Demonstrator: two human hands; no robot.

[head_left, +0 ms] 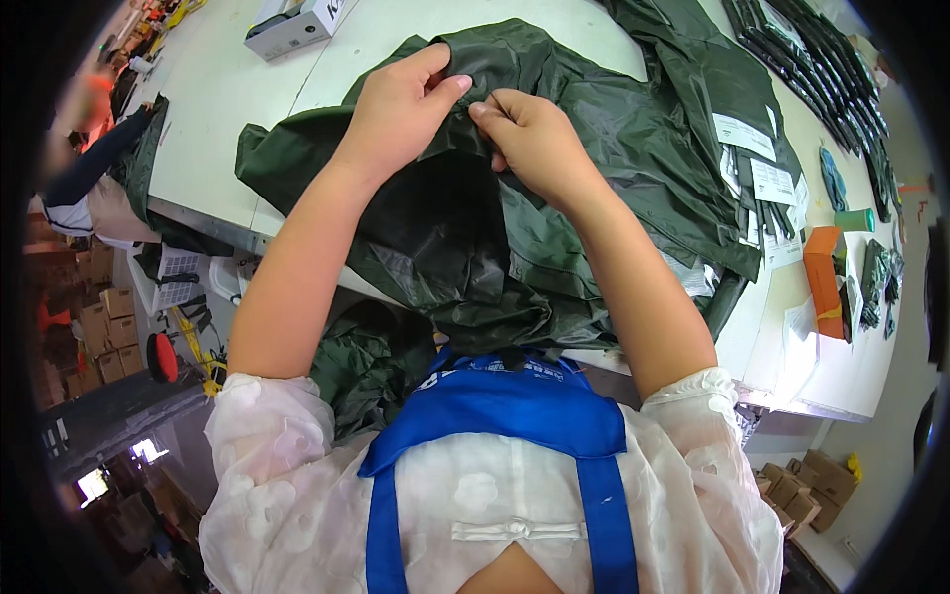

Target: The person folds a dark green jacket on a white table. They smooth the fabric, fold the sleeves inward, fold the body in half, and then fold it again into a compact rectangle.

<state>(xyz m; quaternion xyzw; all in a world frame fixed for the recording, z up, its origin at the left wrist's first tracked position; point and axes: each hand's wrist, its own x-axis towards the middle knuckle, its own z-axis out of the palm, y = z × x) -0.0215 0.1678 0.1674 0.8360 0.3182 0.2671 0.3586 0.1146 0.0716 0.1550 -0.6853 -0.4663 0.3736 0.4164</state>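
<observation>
Dark green shiny fabric (pixel 614 119), crumpled like a waterproof garment, spreads over the white table and hangs off its near edge toward my lap. My left hand (pixel 404 109) pinches a fold of it near the far middle, thumb against the fingers. Close by on the right, my right hand (pixel 539 139) is closed on the same fabric, its thumb and fingertips a short gap from the left hand's. What small part lies between the fingertips is too fine to make out. Below my hands, a dark opening or inner side of the fabric (pixel 435 218) shows.
White paper labels (pixel 772 183) lie on fabric to the right. Beyond them are stacked dark packets (pixel 807 64), a green roll (pixel 855 220) and an orange box (pixel 824 282). A white box (pixel 297 30) sits at the far left. Another person's sleeve (pixel 99 148) reaches in at left.
</observation>
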